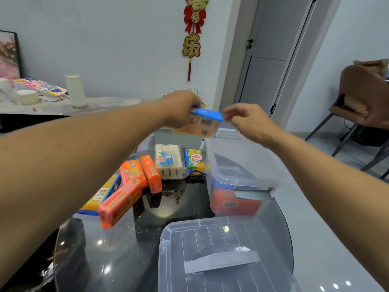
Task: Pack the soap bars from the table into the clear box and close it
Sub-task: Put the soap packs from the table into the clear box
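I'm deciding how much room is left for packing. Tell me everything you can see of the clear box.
The clear box is a see-through plastic tub with rounded corners, standing upright and open on the right part of the dark glass table. A moulded handle recess shows on its wall. Inside, at the bottom, lies an orange-wrapped soap bar with something blue behind it; most of the space above is free. Its lid, clear with a grey handle, lies separately in front.

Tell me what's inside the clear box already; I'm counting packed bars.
Through the clear box wall, one orange-wrapped soap bar shows at the bottom, with something blue above it. The frosted wall and a label hide anything further, so no exact count is possible.
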A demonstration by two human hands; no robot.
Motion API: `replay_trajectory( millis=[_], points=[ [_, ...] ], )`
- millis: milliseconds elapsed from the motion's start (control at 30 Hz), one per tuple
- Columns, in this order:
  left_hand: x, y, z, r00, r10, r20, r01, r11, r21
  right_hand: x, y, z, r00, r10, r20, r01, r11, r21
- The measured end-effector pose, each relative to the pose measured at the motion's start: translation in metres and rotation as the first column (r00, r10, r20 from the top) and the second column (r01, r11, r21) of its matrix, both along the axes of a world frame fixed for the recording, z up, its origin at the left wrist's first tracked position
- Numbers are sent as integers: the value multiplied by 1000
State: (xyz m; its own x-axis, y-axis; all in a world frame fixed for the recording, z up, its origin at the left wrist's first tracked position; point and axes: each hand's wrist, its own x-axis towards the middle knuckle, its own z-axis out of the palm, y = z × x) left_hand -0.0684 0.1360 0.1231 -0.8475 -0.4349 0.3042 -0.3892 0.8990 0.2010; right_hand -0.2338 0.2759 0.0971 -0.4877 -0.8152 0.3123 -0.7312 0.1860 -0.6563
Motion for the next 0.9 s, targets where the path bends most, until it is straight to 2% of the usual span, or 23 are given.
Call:
replay_trajectory(
  millis=[100,200,267,367,500,600,667,767,900],
  points=[
    [-12,14,7,992,-32,-119,38,998,55,20,4,31,966,171,-196,-147,980,132],
    [-19,25,-1,976,-52,-211,77,991,113,22,7,45,857,141,-496,-22,971,239],
    [-18,28,-11,970,-71,-232,129,961,246,16,11,45,801,136,-583,69,946,316],
    [-14,28,-26,983,-77,-164,138,907,399,1,18,31,807,175,-564,114,891,440],
    [-3,25,-40,995,-95,32,73,909,411,-24,25,7,855,115,-505,180,848,498],
    [1,35,-53,965,-223,137,158,915,372,-35,28,-6,905,76,-419,198,796,572],
    [-3,40,-59,936,-263,235,174,924,341,-35,27,-18,948,85,-307,142,750,646],
    [-4,45,-62,909,-238,341,135,945,298,-30,23,-38,973,132,-192,49,690,722],
    [5,43,-62,930,-168,327,86,964,251,-32,17,-44,966,141,-215,58,695,717]
  ],
)
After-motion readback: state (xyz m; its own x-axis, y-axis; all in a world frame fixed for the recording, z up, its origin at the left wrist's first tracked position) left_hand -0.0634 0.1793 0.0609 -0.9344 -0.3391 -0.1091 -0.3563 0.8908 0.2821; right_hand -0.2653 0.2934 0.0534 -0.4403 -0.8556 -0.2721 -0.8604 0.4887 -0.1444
